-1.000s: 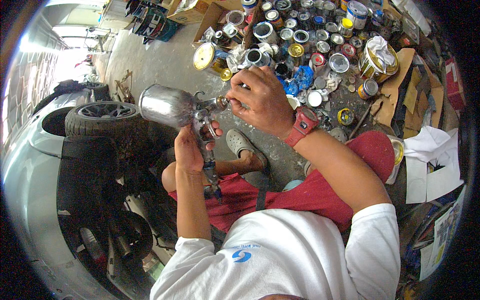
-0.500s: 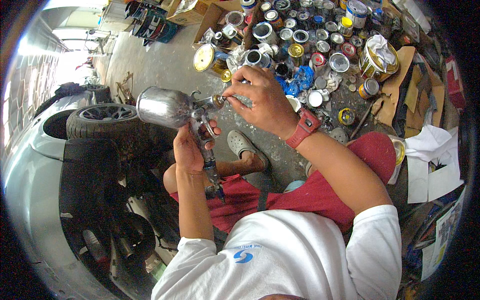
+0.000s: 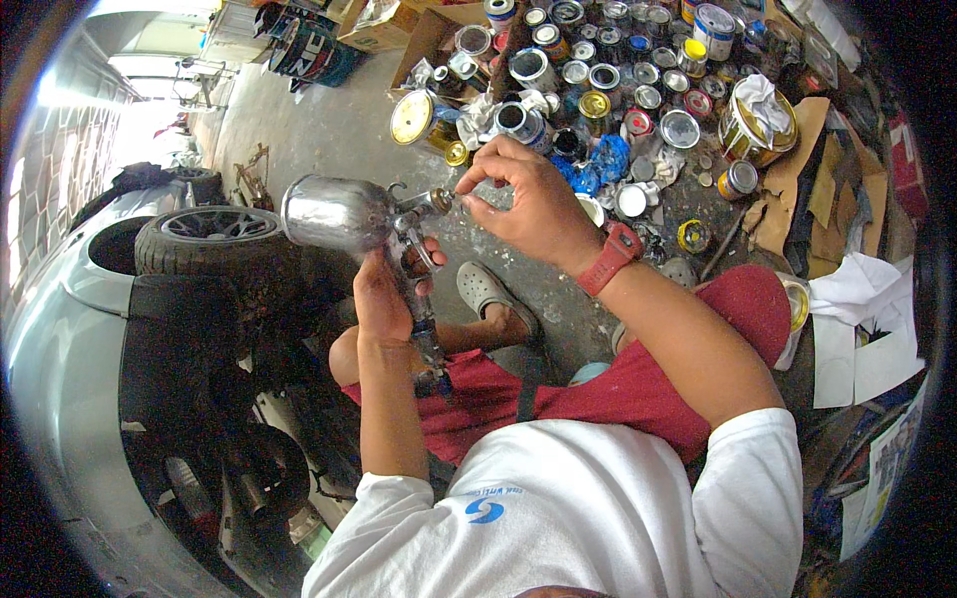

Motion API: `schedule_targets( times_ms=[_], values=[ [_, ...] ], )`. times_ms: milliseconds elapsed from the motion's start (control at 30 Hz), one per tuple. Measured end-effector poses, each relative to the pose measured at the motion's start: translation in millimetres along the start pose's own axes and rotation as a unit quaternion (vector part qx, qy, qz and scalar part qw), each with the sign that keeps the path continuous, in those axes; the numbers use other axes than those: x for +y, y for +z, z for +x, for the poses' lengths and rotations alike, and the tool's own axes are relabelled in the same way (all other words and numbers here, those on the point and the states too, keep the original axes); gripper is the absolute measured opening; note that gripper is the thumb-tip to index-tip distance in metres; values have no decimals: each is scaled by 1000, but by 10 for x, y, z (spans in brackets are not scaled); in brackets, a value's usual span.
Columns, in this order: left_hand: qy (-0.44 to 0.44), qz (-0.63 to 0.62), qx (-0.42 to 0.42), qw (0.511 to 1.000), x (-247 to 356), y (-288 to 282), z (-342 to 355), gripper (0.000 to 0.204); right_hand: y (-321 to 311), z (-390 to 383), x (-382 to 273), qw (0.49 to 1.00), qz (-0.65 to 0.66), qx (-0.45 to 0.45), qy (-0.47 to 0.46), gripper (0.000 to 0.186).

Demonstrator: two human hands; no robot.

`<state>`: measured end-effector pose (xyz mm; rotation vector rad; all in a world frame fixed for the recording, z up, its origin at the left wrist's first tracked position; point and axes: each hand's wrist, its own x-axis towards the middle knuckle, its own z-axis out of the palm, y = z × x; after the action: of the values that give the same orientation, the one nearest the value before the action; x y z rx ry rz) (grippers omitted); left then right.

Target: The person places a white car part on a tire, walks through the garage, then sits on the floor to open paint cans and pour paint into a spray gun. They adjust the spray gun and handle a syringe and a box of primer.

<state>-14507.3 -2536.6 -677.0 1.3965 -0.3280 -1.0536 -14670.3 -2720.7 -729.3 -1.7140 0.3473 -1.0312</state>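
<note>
A silver spray gun (image 3: 412, 242) with a round metal cup (image 3: 337, 213) lies sideways in my left hand (image 3: 385, 299). The fingers of that hand are wrapped round its handle, and the cup points left. The gun's brass-coloured nozzle (image 3: 439, 200) faces right. Just beside the nozzle tip, my right hand (image 3: 533, 204) is in a pinch, thumb and index finger close together. What sits between those fingertips, if anything, is too small to make out. A red watch (image 3: 610, 259) is on my right wrist.
Many paint cans (image 3: 680, 130) crowd the floor ahead and to the right, with crumpled blue plastic (image 3: 606, 159) among them. To the left stand a wheel (image 3: 214, 227) and a silver car body (image 3: 60, 339). Cardboard (image 3: 793, 194) and white paper (image 3: 847, 354) lie at the right.
The spray gun and both hands have shifted slightly to the right in the picture. My right fingertips have drawn back a little from the nozzle tip. My left hand keeps its grip.
</note>
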Motion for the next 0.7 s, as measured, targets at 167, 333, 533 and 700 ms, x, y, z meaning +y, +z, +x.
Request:
schedule_targets(
  times_ms=[167,333,533,700],
  values=[
    [6,-3,8,1000,-20,122,-5,47,58,-3,128,993,89,11,77,15],
    [29,-10,21,999,-134,272,11,50,109,-29,227,981,130,41,139,19],
    [7,-29,53,998,-245,385,49,51,119,-81,204,982,73,82,151,19],
    [2,13,60,998,-362,340,124,52,129,-89,211,998,-8,36,53,22]
  ],
)
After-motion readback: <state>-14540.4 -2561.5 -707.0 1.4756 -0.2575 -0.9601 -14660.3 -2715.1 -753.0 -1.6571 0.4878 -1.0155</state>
